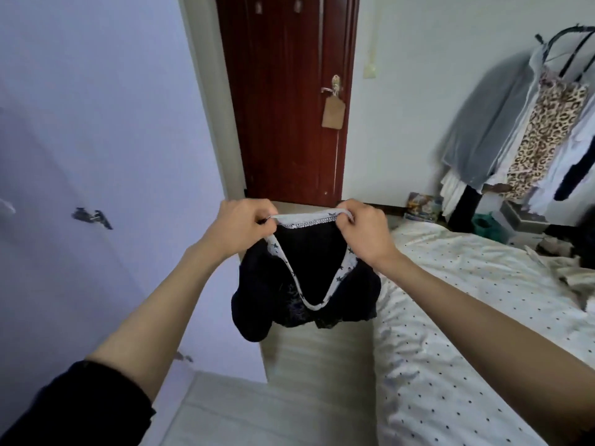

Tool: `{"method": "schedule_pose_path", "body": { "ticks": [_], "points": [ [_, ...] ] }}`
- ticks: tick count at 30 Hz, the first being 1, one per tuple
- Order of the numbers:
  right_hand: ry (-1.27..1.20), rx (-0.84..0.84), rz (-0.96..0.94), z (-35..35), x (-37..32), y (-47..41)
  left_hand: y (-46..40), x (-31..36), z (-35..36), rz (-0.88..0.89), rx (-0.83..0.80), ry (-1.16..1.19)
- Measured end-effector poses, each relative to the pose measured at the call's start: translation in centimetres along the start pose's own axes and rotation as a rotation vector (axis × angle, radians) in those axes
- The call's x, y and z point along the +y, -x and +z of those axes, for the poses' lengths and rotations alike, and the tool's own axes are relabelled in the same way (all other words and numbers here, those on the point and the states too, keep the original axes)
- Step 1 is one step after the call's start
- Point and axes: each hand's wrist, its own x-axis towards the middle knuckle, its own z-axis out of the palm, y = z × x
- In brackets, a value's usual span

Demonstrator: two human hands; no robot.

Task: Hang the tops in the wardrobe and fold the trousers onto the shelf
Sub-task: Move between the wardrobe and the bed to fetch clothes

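Observation:
A black top with a white patterned V-neck trim hangs in the air in front of me, above the floor beside the bed. My left hand pinches the left end of the neckline, and my right hand pinches the right end. The neckline is stretched flat between them at the top. The top's sleeves and hem droop below. The pale lilac wardrobe stands at my left with its doors closed.
A bed with a white dotted sheet fills the right side, with crumpled clothes at its far edge. A clothes rack full of hanging garments stands at the back right. A dark red door is straight ahead.

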Motion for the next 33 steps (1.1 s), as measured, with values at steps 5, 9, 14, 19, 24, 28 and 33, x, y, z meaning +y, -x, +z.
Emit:
{"method": "schedule_pose_path", "body": {
  "ticks": [5,9,14,19,24,28,33],
  "points": [
    [0.045,-0.282,-0.181,5.6,-5.3,-1.9,2.7,-5.5,-3.9,-0.177,0.184,-0.209],
    [0.074,-0.34,-0.459,8.8,-8.3,-2.9,5.8,-8.6,-6.7,-0.355,0.281,-0.232],
    [0.182,-0.441,-0.729,13.9,-12.8,-3.9,11.6,-11.6,-8.1,-0.607,0.344,-0.063],
    [0.288,-0.516,-0.808,18.8,-16.7,-3.0,17.2,-13.9,-10.3,-0.845,0.282,-0.254],
    [0.235,-0.518,-0.926,24.0,-22.6,-2.2,22.1,-16.9,-13.4,-0.958,0.315,-0.38],
    [0.208,-0.53,-0.953,27.7,-27.7,-3.0,24.5,-19.9,-16.5,-1.003,0.566,-0.42],
    [0.176,-0.55,-1.001,32.8,-33.7,-3.2,26.4,-25.3,-20.3,-1.14,0.671,-0.508]
  ]
}}
